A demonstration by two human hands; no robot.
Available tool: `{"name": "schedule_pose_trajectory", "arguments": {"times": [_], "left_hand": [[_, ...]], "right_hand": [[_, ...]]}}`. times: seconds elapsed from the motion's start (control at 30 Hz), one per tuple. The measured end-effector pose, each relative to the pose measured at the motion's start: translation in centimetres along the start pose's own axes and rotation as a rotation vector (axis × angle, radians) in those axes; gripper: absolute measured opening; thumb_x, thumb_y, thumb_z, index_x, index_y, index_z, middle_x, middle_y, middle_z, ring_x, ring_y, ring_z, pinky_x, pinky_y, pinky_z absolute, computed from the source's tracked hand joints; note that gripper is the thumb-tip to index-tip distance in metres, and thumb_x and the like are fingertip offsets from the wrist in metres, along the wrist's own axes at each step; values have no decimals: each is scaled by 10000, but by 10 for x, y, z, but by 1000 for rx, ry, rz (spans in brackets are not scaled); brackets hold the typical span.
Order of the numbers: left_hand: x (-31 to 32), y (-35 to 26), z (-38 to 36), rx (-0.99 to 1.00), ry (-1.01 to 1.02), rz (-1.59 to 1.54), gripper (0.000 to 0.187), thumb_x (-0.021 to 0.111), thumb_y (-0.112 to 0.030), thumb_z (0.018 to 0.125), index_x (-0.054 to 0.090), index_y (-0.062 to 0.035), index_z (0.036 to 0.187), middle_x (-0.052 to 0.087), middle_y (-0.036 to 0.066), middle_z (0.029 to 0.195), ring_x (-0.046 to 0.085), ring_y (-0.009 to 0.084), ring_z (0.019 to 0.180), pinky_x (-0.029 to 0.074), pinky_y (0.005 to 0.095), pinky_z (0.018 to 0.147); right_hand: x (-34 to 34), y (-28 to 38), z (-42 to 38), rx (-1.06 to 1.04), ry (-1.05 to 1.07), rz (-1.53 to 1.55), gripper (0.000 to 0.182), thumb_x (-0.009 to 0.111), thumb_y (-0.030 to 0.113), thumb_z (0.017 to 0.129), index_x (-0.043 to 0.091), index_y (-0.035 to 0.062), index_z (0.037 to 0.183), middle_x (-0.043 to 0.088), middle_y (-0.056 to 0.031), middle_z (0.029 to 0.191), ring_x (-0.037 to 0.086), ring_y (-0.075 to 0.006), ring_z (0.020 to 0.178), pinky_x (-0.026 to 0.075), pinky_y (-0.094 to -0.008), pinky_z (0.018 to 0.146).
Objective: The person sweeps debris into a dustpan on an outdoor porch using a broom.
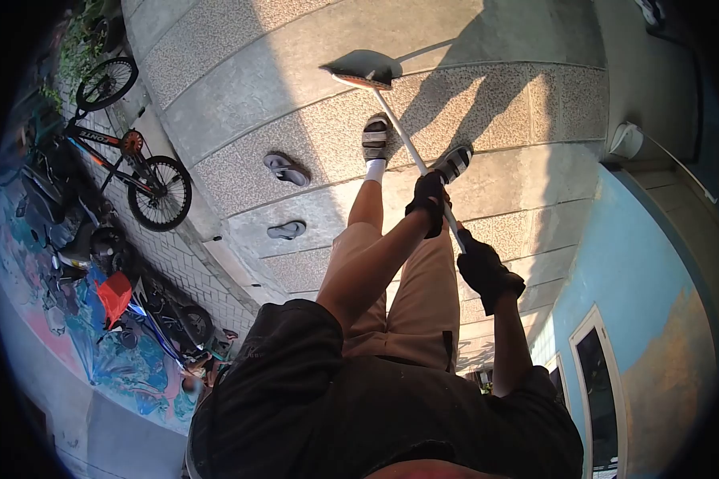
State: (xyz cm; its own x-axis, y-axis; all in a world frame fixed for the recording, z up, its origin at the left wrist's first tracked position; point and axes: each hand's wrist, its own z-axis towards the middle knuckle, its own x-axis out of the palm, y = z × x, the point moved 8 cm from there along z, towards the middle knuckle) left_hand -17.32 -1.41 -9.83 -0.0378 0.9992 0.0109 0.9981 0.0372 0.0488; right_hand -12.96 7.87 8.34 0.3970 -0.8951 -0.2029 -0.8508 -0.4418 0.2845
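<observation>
Both my hands wear black fingerless gloves and grip the pale handle of a broom (407, 142). My left hand (429, 204) is closed around the handle lower down, nearer the broom head. Higher up, by the top end of the handle, my right hand (484, 270) is wrapped round it. The wide dark broom head (363, 70), with a reddish edge, rests on the pavement ahead of my feet. My feet, in striped sandals, stand on either side of the handle.
A loose grey flip-flop (286, 169) and another flip-flop (287, 230) lie to the left. A bicycle (148, 182) and parked motorbikes (64, 223) line the left side. On the right are a white scoop-like container (627, 140) with a long stick and a blue wall (583, 263).
</observation>
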Motion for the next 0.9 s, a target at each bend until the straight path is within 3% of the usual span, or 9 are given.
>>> {"name": "schedule_pose_trajectory", "arguments": {"times": [0.17,0.3,0.37,0.4,0.5,0.53,0.6,0.63,0.9], "left_hand": [[-9,13,-43,-40,-25,-158,352,459,-425,938,437,-132,745,404,19,512,419,164,400,389,324,410],[-93,-12,-49,-1,-240,-452,331,468,-407,919,418,-161,704,401,0,517,407,161,412,369,308,415],[-156,-26,-17,27,-419,-398,367,489,-443,887,421,-158,666,399,-6,509,385,156,414,350,325,416],[-168,-40,-13,-3,-329,-364,307,449,-357,852,390,-151,631,389,-5,526,406,145,482,370,295,486],[-195,-78,37,60,-238,-390,304,446,-314,843,345,-157,604,372,5,507,371,144,437,364,289,436],[-186,-85,47,58,-200,-378,303,443,-304,843,337,-157,600,363,6,498,363,145,428,362,286,427],[-155,-88,61,17,-136,-378,293,435,-277,840,329,-154,596,353,6,487,360,149,422,364,290,420],[-136,-87,57,8,-176,-267,247,432,-270,843,346,-158,640,371,3,513,355,154,419,359,300,429],[55,6,10,-88,174,-70,179,450,-322,903,406,-172,815,413,-15,580,425,139,485,360,313,482]], "right_hand": [[-19,13,-38,-31,99,-6,599,487,96,789,420,162,1381,604,-219,775,611,-369,724,468,-449,631],[2,46,-16,-310,115,-30,521,516,174,817,471,176,1336,620,-182,869,617,-321,796,476,-421,670],[23,81,13,-380,291,-67,442,509,214,849,501,163,1288,631,-173,918,622,-302,833,479,-417,701],[56,83,45,-397,346,-33,436,493,179,859,498,167,1295,634,-176,907,627,-291,790,478,-401,678],[107,98,112,-568,219,8,423,482,94,831,493,47,1251,636,-207,858,628,-327,752,487,-410,649],[109,98,113,-566,219,16,423,482,94,831,493,47,1251,636,-207,858,628,-327,752,487,-410,649],[91,99,109,-623,-120,-357,411,487,85,817,493,12,1221,638,-210,841,628,-348,768,489,-421,651],[65,91,106,-434,65,-10,387,493,96,816,513,18,1194,635,-207,826,633,-336,767,485,-416,638],[-28,-9,-6,-115,-159,-157,499,516,122,829,425,84,1318,612,-212,797,613,-376,747,481,-489,646]]}}
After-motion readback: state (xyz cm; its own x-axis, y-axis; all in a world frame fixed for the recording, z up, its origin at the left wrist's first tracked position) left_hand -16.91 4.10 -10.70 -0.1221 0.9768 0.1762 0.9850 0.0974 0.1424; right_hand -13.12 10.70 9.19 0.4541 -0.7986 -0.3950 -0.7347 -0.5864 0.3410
